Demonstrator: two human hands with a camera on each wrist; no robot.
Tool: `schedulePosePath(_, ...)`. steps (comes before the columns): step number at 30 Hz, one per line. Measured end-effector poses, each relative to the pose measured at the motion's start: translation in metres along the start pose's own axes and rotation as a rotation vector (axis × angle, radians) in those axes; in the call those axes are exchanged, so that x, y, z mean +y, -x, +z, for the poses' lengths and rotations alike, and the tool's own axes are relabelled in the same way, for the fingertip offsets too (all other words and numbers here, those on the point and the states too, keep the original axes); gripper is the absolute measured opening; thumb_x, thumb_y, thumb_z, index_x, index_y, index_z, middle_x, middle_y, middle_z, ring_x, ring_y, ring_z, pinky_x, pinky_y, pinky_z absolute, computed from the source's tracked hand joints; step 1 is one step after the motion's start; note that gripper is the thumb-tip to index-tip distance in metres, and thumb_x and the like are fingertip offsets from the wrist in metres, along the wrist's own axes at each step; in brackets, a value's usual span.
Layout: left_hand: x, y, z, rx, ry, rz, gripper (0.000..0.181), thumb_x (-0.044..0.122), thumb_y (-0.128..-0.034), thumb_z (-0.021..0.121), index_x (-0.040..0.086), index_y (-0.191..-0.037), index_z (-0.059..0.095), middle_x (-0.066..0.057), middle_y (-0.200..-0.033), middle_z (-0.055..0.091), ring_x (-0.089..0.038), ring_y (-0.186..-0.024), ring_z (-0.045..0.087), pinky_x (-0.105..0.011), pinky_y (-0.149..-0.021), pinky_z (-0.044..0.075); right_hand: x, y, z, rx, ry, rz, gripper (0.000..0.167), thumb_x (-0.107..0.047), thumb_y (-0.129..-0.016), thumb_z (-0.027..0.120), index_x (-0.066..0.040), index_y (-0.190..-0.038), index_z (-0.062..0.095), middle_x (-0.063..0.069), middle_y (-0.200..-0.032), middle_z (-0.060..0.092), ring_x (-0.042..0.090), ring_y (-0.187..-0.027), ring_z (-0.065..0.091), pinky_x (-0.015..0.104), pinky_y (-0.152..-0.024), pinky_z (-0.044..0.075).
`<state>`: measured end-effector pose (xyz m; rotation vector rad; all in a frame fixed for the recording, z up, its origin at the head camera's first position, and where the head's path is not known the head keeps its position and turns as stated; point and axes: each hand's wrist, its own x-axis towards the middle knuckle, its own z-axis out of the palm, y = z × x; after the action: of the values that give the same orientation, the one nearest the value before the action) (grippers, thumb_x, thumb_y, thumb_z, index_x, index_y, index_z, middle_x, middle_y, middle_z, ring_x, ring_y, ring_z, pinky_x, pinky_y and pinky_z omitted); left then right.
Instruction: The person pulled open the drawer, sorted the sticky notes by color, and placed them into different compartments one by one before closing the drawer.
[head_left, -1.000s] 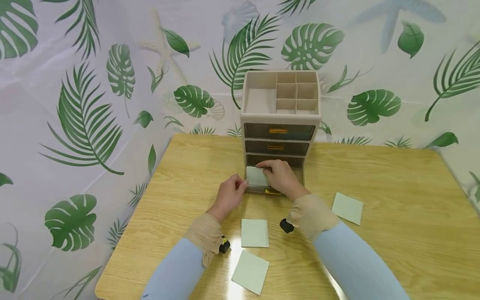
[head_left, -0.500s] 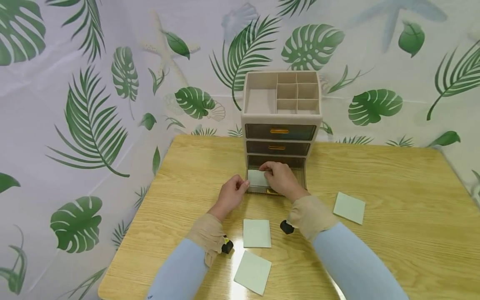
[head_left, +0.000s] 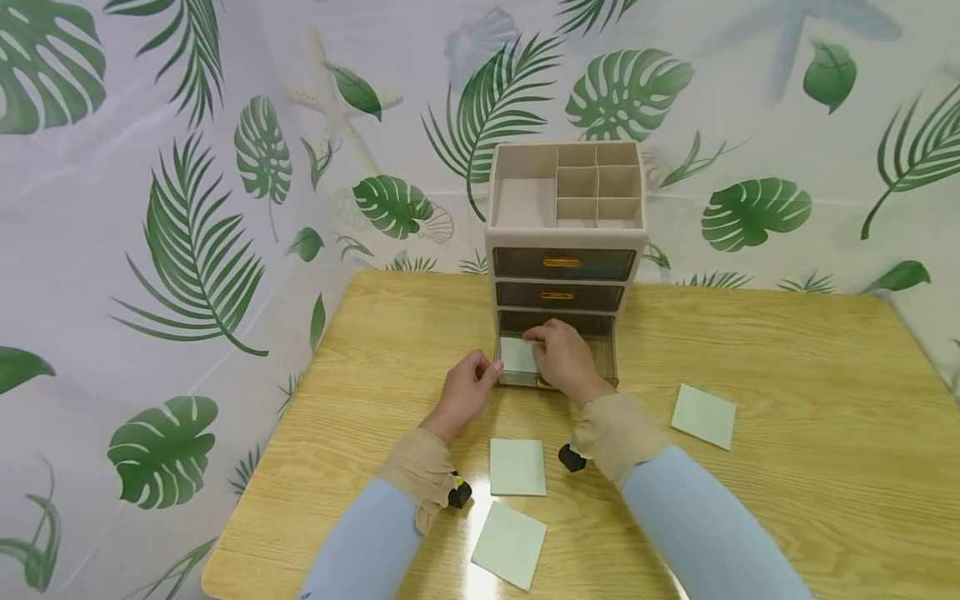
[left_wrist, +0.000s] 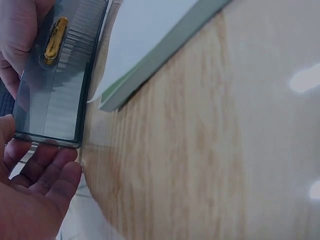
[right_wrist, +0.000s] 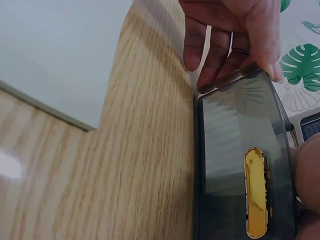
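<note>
A small desktop drawer unit [head_left: 566, 239] has its bottom smoky clear drawer [left_wrist: 60, 95] pulled out, showing a gold handle [right_wrist: 256, 192]. My left hand [head_left: 467, 392] grips the drawer's left front corner, thumb above and fingers below. Inside on the left lies a pale green pad of sticky notes [head_left: 517, 355]. My right hand [head_left: 566, 358] reaches into the drawer and holds this pad by its right side, its fingers bent. The hand covers the pad's right part. In the right wrist view, the right hand shows only at the edge, behind the drawer front.
Two similar pads lie before the drawer, one nearer it [head_left: 518, 467] and one tilted pad [head_left: 509, 545] closer to me. Another pad [head_left: 703, 416] lies right of my right forearm. The wooden table [head_left: 810, 467] meets a leaf-printed cloth [head_left: 247, 50] behind and at left.
The pad in the drawer sits slightly lower than a second ago, with my right hand still at it. My left hand keeps its place on the corner. The head view has shifted slightly.
</note>
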<state>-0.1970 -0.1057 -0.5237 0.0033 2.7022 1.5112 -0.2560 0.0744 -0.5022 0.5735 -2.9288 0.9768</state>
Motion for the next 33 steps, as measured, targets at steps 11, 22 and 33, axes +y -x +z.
schedulePosePath(11, -0.0023, -0.0011, 0.0018, 0.013, 0.002, 0.014, 0.030, 0.034, -0.1000, 0.052, 0.011, -0.082, 0.050, -0.001, -0.072, 0.048, -0.015, -0.062, 0.045, -0.027, -0.057, 0.038, 0.0002, -0.0034, -0.0003, -0.074, 0.042, 0.037, 0.028, -0.006, -0.094, 0.054, -0.007, -0.119, 0.067, 0.016, -0.122, 0.059, 0.036, -0.113, 0.055, 0.047, -0.089, 0.049)
schedulePosePath(22, -0.0049, -0.0001, 0.0026, 0.025, -0.001, 0.017, 0.029, 0.032, -0.0999, 0.053, 0.010, -0.081, 0.050, -0.001, -0.072, 0.049, -0.015, -0.064, 0.045, -0.028, -0.058, 0.038, 0.0002, -0.0054, -0.0033, -0.242, 0.063, 0.118, 0.037, -0.014, -0.098, 0.049, -0.002, -0.132, 0.056, 0.020, -0.127, 0.059, 0.033, -0.106, 0.060, 0.046, -0.091, 0.047)
schedulePosePath(33, -0.0074, 0.0001, 0.0053, 0.036, 0.005, 0.030, 0.030, 0.034, -0.0992, 0.054, 0.011, -0.080, 0.050, 0.000, -0.070, 0.048, -0.014, -0.061, 0.044, -0.027, -0.055, 0.038, 0.0012, -0.0078, -0.0082, -0.350, 0.082, 0.122, 0.042, -0.017, -0.099, 0.049, -0.001, -0.138, 0.049, 0.024, -0.137, 0.050, 0.038, -0.120, 0.051, 0.049, -0.098, 0.042)
